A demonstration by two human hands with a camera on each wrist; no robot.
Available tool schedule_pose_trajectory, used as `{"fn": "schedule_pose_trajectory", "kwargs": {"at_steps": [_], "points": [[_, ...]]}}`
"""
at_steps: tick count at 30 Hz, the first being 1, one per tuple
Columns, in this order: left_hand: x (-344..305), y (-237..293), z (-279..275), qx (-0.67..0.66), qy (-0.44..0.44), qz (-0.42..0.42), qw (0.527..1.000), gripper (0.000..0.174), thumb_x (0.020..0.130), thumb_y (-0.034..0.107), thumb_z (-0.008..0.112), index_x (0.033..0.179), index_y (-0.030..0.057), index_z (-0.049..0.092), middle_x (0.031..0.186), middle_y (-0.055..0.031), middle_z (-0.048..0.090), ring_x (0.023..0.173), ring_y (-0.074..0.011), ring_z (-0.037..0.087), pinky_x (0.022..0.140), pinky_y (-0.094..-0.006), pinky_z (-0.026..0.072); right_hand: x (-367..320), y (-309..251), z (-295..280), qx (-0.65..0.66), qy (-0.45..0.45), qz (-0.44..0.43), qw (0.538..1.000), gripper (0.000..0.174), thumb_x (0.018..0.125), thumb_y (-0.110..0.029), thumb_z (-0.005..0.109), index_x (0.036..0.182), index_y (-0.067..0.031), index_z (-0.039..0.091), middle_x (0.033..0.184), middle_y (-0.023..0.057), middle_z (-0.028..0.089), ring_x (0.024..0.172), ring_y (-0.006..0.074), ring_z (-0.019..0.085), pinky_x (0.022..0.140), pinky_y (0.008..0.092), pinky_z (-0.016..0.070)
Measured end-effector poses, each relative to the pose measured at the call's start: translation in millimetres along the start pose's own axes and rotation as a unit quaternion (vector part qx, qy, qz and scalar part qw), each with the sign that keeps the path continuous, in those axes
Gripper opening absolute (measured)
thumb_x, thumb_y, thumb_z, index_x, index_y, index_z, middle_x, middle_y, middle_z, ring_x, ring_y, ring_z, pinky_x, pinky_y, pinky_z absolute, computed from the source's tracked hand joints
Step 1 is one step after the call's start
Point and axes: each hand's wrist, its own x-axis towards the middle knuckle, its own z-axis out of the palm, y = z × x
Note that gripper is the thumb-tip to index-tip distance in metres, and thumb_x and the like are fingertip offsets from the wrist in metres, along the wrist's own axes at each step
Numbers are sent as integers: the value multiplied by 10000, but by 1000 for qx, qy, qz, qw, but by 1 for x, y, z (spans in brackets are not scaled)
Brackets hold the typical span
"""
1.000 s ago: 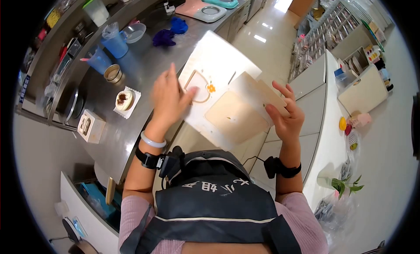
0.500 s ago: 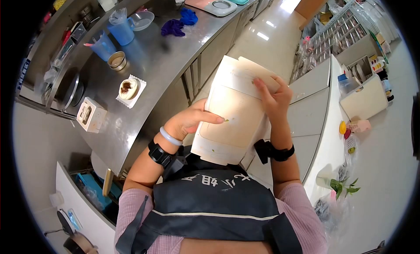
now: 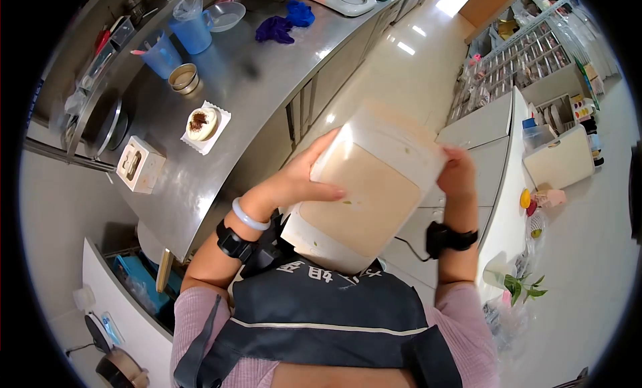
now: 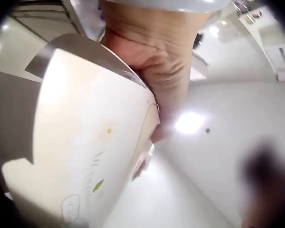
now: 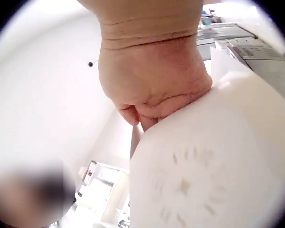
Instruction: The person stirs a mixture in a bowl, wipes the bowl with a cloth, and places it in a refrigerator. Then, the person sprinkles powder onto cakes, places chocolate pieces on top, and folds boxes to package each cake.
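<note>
A cream and white cardboard box [image 3: 364,194], partly folded, is held in front of the apron [image 3: 321,301]. My left hand [image 3: 301,177] grips its left side, thumb lying across the cream panel and the other fingers hidden behind. My right hand [image 3: 458,174], slightly blurred, holds the upper right edge with curled fingers. In the left wrist view, loose flaps stick out from the box [image 4: 85,128], which has a small printed green leaf [image 4: 99,185]. The right wrist view shows a white face of the box [image 5: 199,190] with a ring of faint marks, my right fingers [image 5: 129,114] bent at its edge.
On the steel counter [image 3: 221,144] at left are a small cream-topped cake [image 3: 202,124] on a white square, a small white box [image 3: 139,164], a metal ring mould [image 3: 183,78] and blue jugs [image 3: 192,34]. A white cabinet [image 3: 503,227] runs along the right.
My left hand, off the box's face a second ago, has come to grip its side. The box has turned and spread wider. My right hand has shifted rightward to its edge.
</note>
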Motion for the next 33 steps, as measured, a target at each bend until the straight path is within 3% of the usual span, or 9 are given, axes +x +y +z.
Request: {"fn": "schedule_pose_trajectory", "kwargs": {"at_steps": [3, 7, 16, 20, 22, 24, 27, 28, 33], "points": [[6, 55, 10, 263, -46, 103, 958, 931, 620, 184, 749, 1410, 58, 272, 1338, -183, 399, 1247, -293, 393, 1019, -364, 306, 15, -80, 7, 213, -184, 273, 920, 320, 839, -164, 510, 1052, 51, 614, 1015, 176, 642, 958, 298, 613, 871, 367, 469], [18, 78, 23, 508, -36, 188, 840, 978, 536, 266, 787, 1398, 156, 340, 1288, -223, 413, 1176, -384, 412, 952, -476, 333, 20, -112, 53, -19, -292, 267, 918, 320, 843, -176, 526, 1068, 33, 613, 1043, 163, 635, 982, 279, 602, 877, 359, 464], [27, 48, 17, 453, -88, 256, 849, 848, 649, 212, 758, 1388, 121, 351, 1335, -229, 406, 1184, -394, 437, 988, -430, 347, 3, -72, 98, -267, -426, 65, 862, 329, 855, -213, 572, 1117, -19, 610, 1128, 124, 613, 1055, 222, 567, 895, 334, 452], [26, 25, 11, 272, -221, 215, 911, 803, 705, 220, 722, 1398, 131, 327, 1275, -215, 464, 1141, -360, 481, 942, -385, 394, -10, -77, 110, -99, -346, 205, 910, 291, 875, -204, 576, 1131, -73, 616, 1135, 102, 613, 1056, 180, 564, 896, 310, 445], [21, 20, 5, 266, -218, 120, 931, 771, 730, 193, 696, 1396, 89, 321, 1248, -194, 501, 1122, -335, 503, 937, -369, 398, -4, -82, 100, -329, -328, 310, 829, 274, 892, -202, 558, 1124, -71, 619, 1090, 90, 630, 1023, 172, 579, 879, 297, 450], [14, 17, -12, 233, -171, 77, 954, 714, 766, 174, 674, 1385, 65, 334, 1253, -179, 513, 1116, -287, 521, 940, -354, 401, 13, -74, 64, -226, -366, 384, 817, 274, 907, -210, 541, 1109, -42, 619, 1075, 89, 637, 973, 165, 593, 847, 287, 454], [-5, 2, -38, -25, -59, -105, 992, 600, 813, 149, 629, 1340, 8, 380, 1261, -157, 518, 1111, -265, 542, 943, -342, 422, 15, -81, 55, -70, -273, 239, 929, 294, 908, -219, 535, 1078, 8, 612, 984, 118, 647, 883, 171, 597, 810, 288, 452], [-8, -5, -40, -26, -60, -106, 992, 600, 813, 149, 629, 1340, 8, 380, 1261, -157, 518, 1111, -265, 542, 943, -342, 422, 8, -76, 66, -241, -210, 123, 940, 320, 907, -206, 517, 1110, 31, 585, 1039, 129, 621, 918, 185, 581, 821, 283, 441], [-19, -39, -26, -368, 45, -153, 916, 524, 908, 247, 521, 1333, -18, 368, 1280, -162, 495, 1138, -255, 525, 956, -371, 433, 15, -20, 107, -617, -3, -313, 722, 348, 853, -232, 587, 1095, 18, 587, 933, 134, 588, 847, 244, 556, 791, 300, 447]]}}
